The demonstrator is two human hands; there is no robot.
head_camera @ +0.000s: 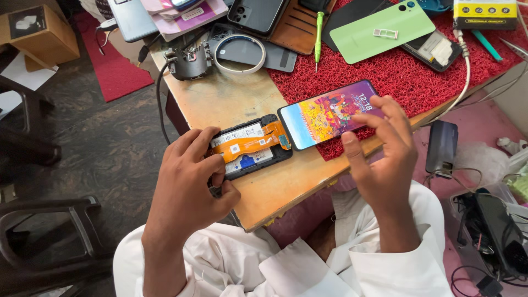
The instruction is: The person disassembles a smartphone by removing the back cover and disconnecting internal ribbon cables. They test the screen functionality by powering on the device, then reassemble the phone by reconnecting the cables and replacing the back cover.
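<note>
At the centre of the frame, the left hand (190, 176) rests on the near end of an opened phone body (250, 147), its fingers curled and pressed against the black frame, thumb tucked at the lower edge. The phone body lies on the bare wooden table (231, 102) with its back off, showing an orange ribbon cable (250, 144) that crosses it toward the screen (329, 114). The screen lies just to the right, lit with a colourful picture, half on the wood and half on the red mat (396, 71). The right hand (382, 151) hovers over the screen's right end with fingers spread and slightly bent; the fingertips sit at the screen's far corner, though whether they touch the glass is hard to tell. It grips nothing.

Further up on the red mat lie a light green phone back cover (379, 30) with a small metal tray on it, a green-handled screwdriver (318, 36) and another opened phone to the right. At the upper middle, a white ring (240, 53) sits on a grey phone, next to a small dark motor-like part (188, 61). A dark phone (441, 146) hangs off the table's right edge on a cable. White sleeves (286, 269) fill the lower frame.
</note>
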